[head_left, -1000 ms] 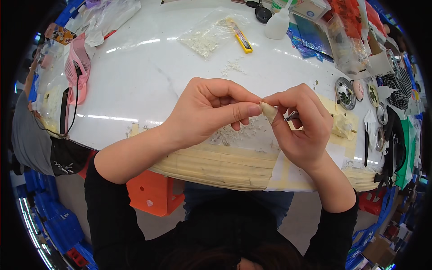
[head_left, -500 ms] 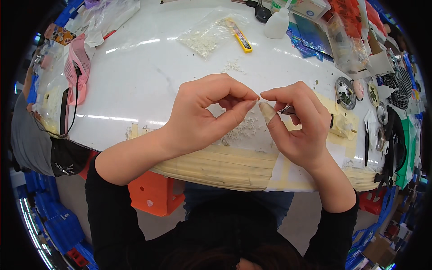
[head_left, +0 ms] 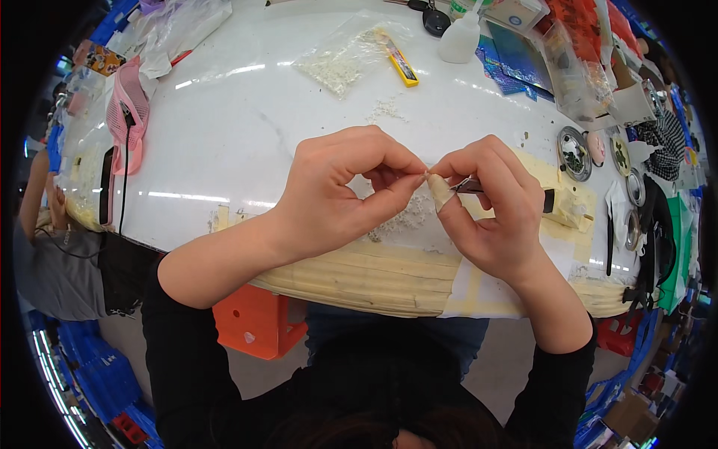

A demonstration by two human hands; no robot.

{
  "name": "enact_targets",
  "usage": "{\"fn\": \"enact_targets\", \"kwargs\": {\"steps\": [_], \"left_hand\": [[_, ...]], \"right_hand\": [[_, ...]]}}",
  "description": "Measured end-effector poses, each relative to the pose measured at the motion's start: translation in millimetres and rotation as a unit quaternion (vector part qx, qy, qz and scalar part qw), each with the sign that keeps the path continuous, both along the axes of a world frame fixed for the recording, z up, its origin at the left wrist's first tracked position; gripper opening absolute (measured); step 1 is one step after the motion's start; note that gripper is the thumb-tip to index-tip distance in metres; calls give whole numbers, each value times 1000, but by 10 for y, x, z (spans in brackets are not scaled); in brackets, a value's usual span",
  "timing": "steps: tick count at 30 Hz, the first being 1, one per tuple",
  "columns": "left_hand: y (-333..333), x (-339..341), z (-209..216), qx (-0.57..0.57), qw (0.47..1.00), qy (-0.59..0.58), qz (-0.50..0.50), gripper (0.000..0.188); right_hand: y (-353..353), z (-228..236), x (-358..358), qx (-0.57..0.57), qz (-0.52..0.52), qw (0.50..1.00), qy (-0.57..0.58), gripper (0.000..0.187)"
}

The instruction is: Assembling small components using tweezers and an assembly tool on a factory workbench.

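Observation:
My left hand (head_left: pixel 340 183) is closed in a pinch over the table, thumb against forefinger. What lies between those fingertips is too small to make out. My right hand (head_left: pixel 497 202) meets it tip to tip, its forefinger and thumb also pinched. Beige tape (head_left: pixel 441 193) wraps the right thumb. A slim metal tool (head_left: pixel 469 186), its kind unclear, is tucked under the right hand's curled fingers, with its pointed end toward the left hand. Beneath the hands, small white bits (head_left: pixel 407 218) are scattered on the white table (head_left: pixel 224 150).
A clear bag of white bits (head_left: pixel 336 71) and a narrow yellow case (head_left: pixel 402 63) lie beyond my hands. A white squeeze bottle (head_left: pixel 460 39) stands behind. Round tins (head_left: pixel 574 153) and a yellowish block (head_left: pixel 572 206) sit rightward. A pink mesh pouch (head_left: pixel 129 112) and another person's sleeve (head_left: pixel 56 273) are left.
My right hand has shifted slightly left, and its fingertips have closed in against my left hand's. The left hand barely moves. At the far left, another person's arm has come into view.

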State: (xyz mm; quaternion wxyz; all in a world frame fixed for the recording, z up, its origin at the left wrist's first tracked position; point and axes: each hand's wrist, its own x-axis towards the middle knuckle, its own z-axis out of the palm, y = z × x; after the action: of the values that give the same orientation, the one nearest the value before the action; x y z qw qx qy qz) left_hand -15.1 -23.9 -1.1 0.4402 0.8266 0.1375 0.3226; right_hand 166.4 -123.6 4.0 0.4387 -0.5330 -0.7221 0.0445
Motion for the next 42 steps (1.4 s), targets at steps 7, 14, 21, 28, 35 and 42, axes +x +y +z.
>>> {"fn": "enact_targets", "kwargs": {"steps": [7,14,21,28,35,42], "left_hand": [[-21,-7,7,-55,998,-8,-11,17],[-9,-16,-20,-75,997,-19,-17,17],[-3,-8,-15,-42,999,-29,-6,17],[9,17,6,32,998,-47,3,17],[32,21,-3,69,996,-55,-7,20],[32,27,-10,76,995,-60,-6,21]], "right_hand": [[-13,-48,-21,-46,9,998,36,26],[-3,-28,1,-48,18,998,35,23],[-5,-35,40,-61,-58,992,-96,26],[-23,-31,36,-73,-85,984,-138,29],[-27,-34,31,-81,-83,985,-125,27],[-35,-15,37,-89,-76,985,-130,24]]}}
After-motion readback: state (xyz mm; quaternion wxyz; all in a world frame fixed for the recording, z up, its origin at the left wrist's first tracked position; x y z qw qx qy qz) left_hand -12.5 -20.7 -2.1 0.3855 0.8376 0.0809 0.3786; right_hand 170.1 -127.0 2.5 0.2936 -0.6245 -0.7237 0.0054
